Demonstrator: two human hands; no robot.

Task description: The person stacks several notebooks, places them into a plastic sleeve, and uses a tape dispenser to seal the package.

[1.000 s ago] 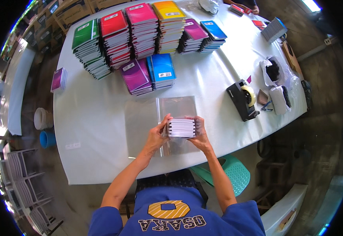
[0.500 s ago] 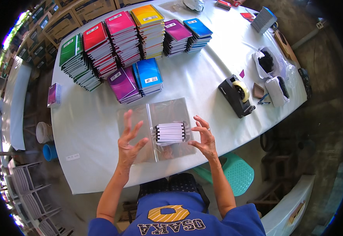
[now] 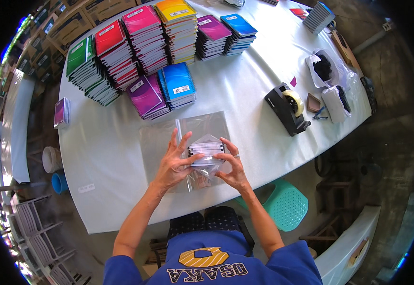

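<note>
A small stack of notebooks point(image 3: 206, 148), white page edges upward and dark binding marks at its ends, sits in loose clear plastic wrap point(image 3: 206, 171) in front of me. My left hand point(image 3: 172, 164) grips its left side, thumb laid over the page edges and the other fingers raised along the side. At the right end my right hand point(image 3: 233, 167) holds the stack and its wrap, with fingers across the top and the thumb lower on the film. Beneath lie flat clear plastic sheets point(image 3: 157, 137) on the white-covered table point(image 3: 116, 166).
Tall piles of spiral notebooks point(image 3: 145, 38) stand at the back left, with shorter purple point(image 3: 145, 97) and blue point(image 3: 177, 85) piles before them. A black tape dispenser point(image 3: 286, 110) is to the right. A green stool point(image 3: 287, 206) stands beyond the near edge.
Both hands have come inward and down, from apart on either side onto the notebook stack. The clear wrap is now drawn up around it. The view has shifted slightly.
</note>
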